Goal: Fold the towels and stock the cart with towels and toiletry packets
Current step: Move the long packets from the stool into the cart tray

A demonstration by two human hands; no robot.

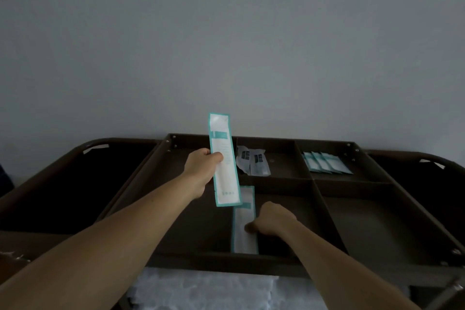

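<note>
While one long teal-edged packet (222,158) is gripped in the left hand (201,173), thumb laid across its front and fingers curled behind, it is held upright with a slight tilt, raised over the tray left of the divider crossing (313,180). A second long packet (242,241) is laid lengthwise in the compartment near-left of the crossing, and its far end is overlapped in view by the held packet. The right hand (274,219) is set at this second packet's right edge, thumb tip touching its surface, with the fingers curled down and hidden. Whether the packet is pinched or only pressed cannot be told. Clear packets with dark labels (254,161) are seen loosely piled in the compartment far-left of the crossing. Small teal sachets (324,162) are fanned in an overlapping row in the compartment far-right of the crossing. White towels (201,289) are seen beneath the cart tray (226,263), nearer than the crossing and lower. A plain grey wall (251,45) is seen beyond the crossing.
</note>
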